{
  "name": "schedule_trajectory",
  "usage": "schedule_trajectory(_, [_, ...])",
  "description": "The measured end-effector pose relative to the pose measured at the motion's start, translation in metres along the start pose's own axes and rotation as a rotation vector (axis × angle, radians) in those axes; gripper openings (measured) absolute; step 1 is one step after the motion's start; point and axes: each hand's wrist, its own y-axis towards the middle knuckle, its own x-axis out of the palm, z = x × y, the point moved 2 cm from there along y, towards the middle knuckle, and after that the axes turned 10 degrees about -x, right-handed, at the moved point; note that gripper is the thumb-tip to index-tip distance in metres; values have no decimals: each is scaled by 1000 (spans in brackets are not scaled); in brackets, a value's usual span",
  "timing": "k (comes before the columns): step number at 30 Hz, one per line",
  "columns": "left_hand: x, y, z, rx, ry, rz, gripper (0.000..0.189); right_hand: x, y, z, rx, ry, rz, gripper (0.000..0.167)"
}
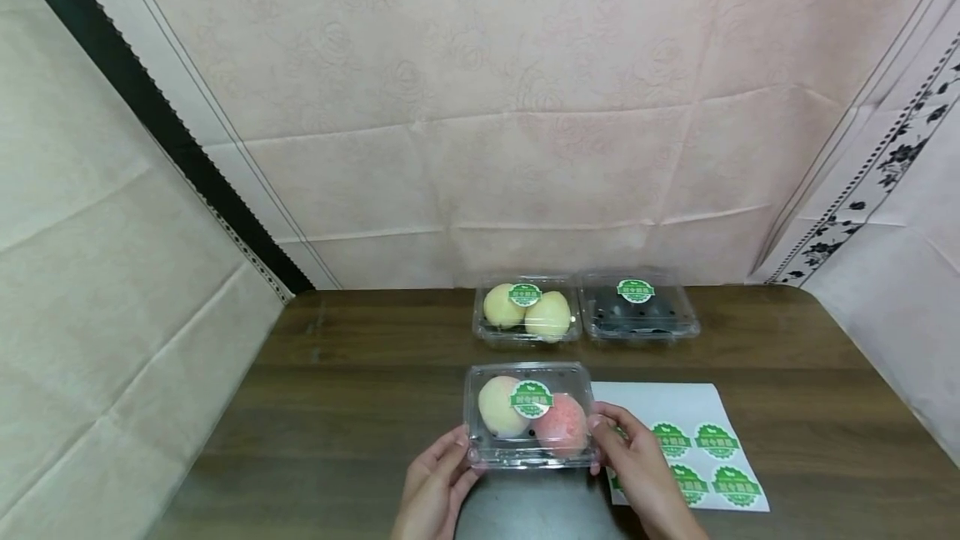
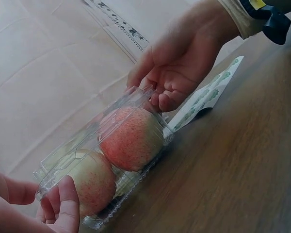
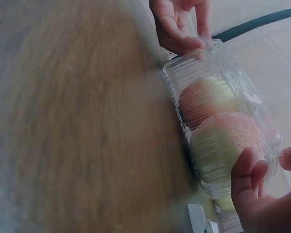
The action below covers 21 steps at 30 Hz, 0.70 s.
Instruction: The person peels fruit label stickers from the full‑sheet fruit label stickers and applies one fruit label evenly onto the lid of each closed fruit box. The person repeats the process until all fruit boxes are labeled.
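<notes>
A clear plastic clamshell box point(image 1: 491, 452) holds two round peach-like fruits, one pale point(image 1: 501, 407) and one pinkish red point(image 1: 561, 425). A round green-and-white sticker point(image 1: 532, 399) is on its lid. My left hand point(image 1: 437, 482) grips the box's left edge between thumb and fingers, and my right hand point(image 1: 639, 467) pinches the right edge. Both wrist views show speckled red fruit point(image 2: 131, 138) through the ribbed plastic point(image 3: 177, 80). Whether the box's base touches the table cannot be told. Beside my right hand, partly under it, lies a white sheet point(image 1: 660, 398) of green stickers point(image 1: 737, 486).
Behind stand two more stickered clear boxes side by side: one with pale fruits point(image 1: 548, 315), the other a box point(image 1: 678, 327) with dark contents. A dark grey surface point(image 1: 540, 511) lies at the wooden table's point(image 1: 337, 407) front. Pale cloth point(image 1: 525, 107) hangs along the back and sides.
</notes>
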Motion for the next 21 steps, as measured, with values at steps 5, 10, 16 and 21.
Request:
schedule_trajectory(5, [-5,0,4,11,19,0,57,7,2,-2,-27,-2,2,46])
schedule_trajectory(10, [-11,-1,9,22,30,17,54,15,2,-5,-55,25,-4,42])
schedule_trajectory(16, [-19,-3,16,28,25,43,51,26,2,-9,-124,75,-30,36])
schedule_trajectory(21, [-25,-3,23,43,36,59,54,33,5,-13,-136,66,-43,36])
